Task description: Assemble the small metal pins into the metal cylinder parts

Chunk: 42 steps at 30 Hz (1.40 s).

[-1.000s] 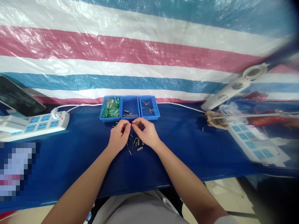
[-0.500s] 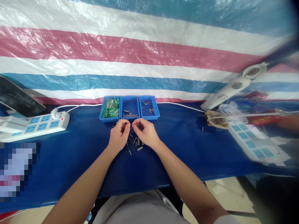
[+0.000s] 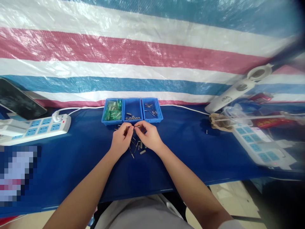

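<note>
My left hand [image 3: 121, 139] is closed in a pinch just in front of the bins; what its fingertips hold is too small to make out. My right hand [image 3: 150, 136] pinches a thin metal pop rivet [image 3: 138, 127], its end pointing at the left fingertips. The two hands nearly touch. Below them on the table lie several loose pop rivets [image 3: 132, 154] and short metal cylinders [image 3: 142, 152], partly covered by my fingers. Behind stand three joined blue bins [image 3: 132, 105]: green-and-clear packets [image 3: 114, 114] at left, small round metal parts [image 3: 132, 118] in the middle, pop rivets [image 3: 152, 111] at right.
On the left are a white power strip [image 3: 62, 124] and a dark-screened device [image 3: 20, 100]. To the right stand a white folded lamp-like object [image 3: 230, 95], a crumpled brown bag [image 3: 220, 123] and another power strip [image 3: 256, 148]. One small metal piece [image 3: 206, 131] lies near the bag.
My fingertips have come slightly closer together, and less of the rivet shows between them. Another person's hand at the far right edge has left the view.
</note>
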### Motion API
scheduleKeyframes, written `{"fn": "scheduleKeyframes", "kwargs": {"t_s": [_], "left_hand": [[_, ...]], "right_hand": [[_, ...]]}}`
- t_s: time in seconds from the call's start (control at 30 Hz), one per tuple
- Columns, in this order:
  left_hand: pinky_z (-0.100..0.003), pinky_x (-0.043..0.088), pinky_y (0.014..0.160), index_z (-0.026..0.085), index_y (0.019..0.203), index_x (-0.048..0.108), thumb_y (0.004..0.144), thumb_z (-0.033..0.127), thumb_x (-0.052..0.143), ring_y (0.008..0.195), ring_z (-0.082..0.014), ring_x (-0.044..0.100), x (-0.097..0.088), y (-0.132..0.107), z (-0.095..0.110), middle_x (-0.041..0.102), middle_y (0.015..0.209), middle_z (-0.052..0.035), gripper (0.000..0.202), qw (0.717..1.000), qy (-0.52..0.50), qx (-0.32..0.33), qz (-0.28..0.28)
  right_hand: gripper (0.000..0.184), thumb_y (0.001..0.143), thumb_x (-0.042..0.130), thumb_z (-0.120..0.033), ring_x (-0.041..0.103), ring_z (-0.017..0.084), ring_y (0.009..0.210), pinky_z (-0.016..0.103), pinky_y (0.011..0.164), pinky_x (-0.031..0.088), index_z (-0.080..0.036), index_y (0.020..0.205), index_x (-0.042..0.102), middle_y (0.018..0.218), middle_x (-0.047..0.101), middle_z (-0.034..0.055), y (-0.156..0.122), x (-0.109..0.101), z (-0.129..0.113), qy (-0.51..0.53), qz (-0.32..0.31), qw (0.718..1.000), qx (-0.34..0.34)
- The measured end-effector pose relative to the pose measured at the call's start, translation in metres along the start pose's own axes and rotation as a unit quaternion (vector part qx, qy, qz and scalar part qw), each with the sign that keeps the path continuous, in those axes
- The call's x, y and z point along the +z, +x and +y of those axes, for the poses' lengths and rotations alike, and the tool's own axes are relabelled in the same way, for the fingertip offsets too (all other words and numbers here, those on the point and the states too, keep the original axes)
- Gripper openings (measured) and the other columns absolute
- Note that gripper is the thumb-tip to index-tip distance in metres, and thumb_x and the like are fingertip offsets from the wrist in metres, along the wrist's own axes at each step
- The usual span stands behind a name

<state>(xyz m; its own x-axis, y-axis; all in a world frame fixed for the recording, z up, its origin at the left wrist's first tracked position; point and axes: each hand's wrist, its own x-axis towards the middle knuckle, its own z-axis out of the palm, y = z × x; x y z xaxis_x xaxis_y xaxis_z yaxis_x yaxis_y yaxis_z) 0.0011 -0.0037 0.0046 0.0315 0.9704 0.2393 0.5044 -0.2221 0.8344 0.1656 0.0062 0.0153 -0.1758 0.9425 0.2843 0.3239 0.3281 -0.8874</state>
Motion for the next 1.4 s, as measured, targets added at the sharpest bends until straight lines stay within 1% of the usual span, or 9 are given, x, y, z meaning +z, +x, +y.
{"fn": "scheduleKeyframes", "kwargs": {"t_s": [0.1,0.27,0.47,0.6,0.8,0.93,1.1,1.27,1.4], "left_hand": [[-0.025,0.043,0.06,0.022,0.09,0.061,0.098,0.043,0.051,0.057,-0.0127,0.058,-0.0004,-0.0001,0.0002,0.06,0.062,0.0037,0.025,1.0,0.003,0.003,0.003],[-0.024,0.042,0.059,0.021,0.085,0.062,0.097,0.043,0.052,0.055,-0.0118,0.056,-0.001,0.0004,0.0008,0.06,0.061,0.0034,0.027,1.0,0.014,0.0,-0.004],[-0.025,0.044,0.059,0.022,0.097,0.063,0.096,0.044,0.055,0.058,-0.0134,0.06,0.0004,0.0,-0.0014,0.063,0.065,0.0033,0.023,1.0,-0.01,-0.018,-0.002],[-0.026,0.045,0.06,0.023,0.104,0.064,0.096,0.043,0.055,0.059,-0.0143,0.061,0.0005,-0.0002,-0.0015,0.064,0.065,0.0031,0.023,1.0,-0.021,-0.01,-0.012],[-0.024,0.044,0.06,0.022,0.1,0.063,0.098,0.042,0.053,0.057,-0.0128,0.06,0.0,-0.0007,-0.0019,0.062,0.063,0.0044,0.022,1.0,-0.008,0.004,-0.016],[-0.023,0.044,0.061,0.022,0.097,0.061,0.1,0.042,0.05,0.058,-0.0118,0.061,-0.0008,-0.0008,-0.0017,0.063,0.063,0.0049,0.023,1.0,0.002,0.009,-0.021],[-0.023,0.043,0.06,0.021,0.088,0.059,0.101,0.042,0.048,0.056,-0.0112,0.06,-0.0016,0.0006,-0.001,0.063,0.062,0.0043,0.028,1.0,0.018,0.004,-0.016],[-0.023,0.043,0.06,0.02,0.087,0.061,0.101,0.043,0.048,0.056,-0.0111,0.06,-0.0013,0.0004,-0.0006,0.063,0.062,0.0036,0.029,1.0,0.017,0.002,-0.01],[-0.023,0.045,0.061,0.021,0.092,0.063,0.1,0.043,0.049,0.058,-0.0118,0.061,-0.0005,-0.0001,-0.0014,0.063,0.063,0.0035,0.028,1.0,0.002,-0.004,-0.007]], "right_hand": [[0.014,0.092,0.06,-0.029,0.067,0.017,0.074,0.029,0.069,0.054,-0.022,0.103,0.067,0.086,0.071,0.0018,-0.0001,0.0005,0.0019,0.004,0.007,1.0,-0.003],[0.011,0.095,0.056,-0.027,0.066,0.017,0.076,0.029,0.07,0.052,-0.023,0.098,0.066,0.086,0.07,0.0016,-0.0005,-0.001,0.0004,-0.016,-0.009,1.0,-0.021],[0.015,0.099,0.051,-0.03,0.065,0.017,0.078,0.029,0.074,0.051,-0.022,0.101,0.063,0.089,0.07,0.0028,-0.0007,-0.0033,-0.0027,-0.042,-0.036,0.998,-0.014],[0.017,0.101,0.049,-0.032,0.066,0.017,0.08,0.029,0.074,0.051,-0.022,0.101,0.063,0.09,0.071,0.0035,-0.0009,-0.0037,-0.0023,-0.049,-0.043,0.998,-0.007],[0.019,0.103,0.048,-0.033,0.065,0.017,0.079,0.027,0.072,0.049,-0.021,0.1,0.062,0.089,0.07,0.0034,-0.001,-0.0045,-0.0028,-0.064,-0.051,0.997,-0.004],[0.02,0.102,0.049,-0.034,0.064,0.016,0.078,0.027,0.071,0.049,-0.021,0.097,0.063,0.087,0.069,0.003,-0.0009,-0.0035,-0.0021,-0.057,-0.043,0.997,-0.011],[0.017,0.096,0.058,-0.029,0.064,0.015,0.072,0.027,0.068,0.05,-0.022,0.111,0.062,0.084,0.068,0.0005,-0.0011,-0.0001,0.0017,-0.025,-0.017,0.999,-0.017],[0.008,0.093,0.059,-0.024,0.065,0.016,0.075,0.028,0.071,0.051,-0.022,0.099,0.064,0.085,0.069,0.0008,-0.001,0.0021,0.0048,-0.022,-0.008,0.999,-0.029],[0.009,0.096,0.056,-0.025,0.065,0.016,0.08,0.028,0.072,0.051,-0.022,0.1,0.064,0.088,0.069,0.0016,-0.0008,0.0013,0.0034,-0.035,-0.014,0.999,-0.033]]}}
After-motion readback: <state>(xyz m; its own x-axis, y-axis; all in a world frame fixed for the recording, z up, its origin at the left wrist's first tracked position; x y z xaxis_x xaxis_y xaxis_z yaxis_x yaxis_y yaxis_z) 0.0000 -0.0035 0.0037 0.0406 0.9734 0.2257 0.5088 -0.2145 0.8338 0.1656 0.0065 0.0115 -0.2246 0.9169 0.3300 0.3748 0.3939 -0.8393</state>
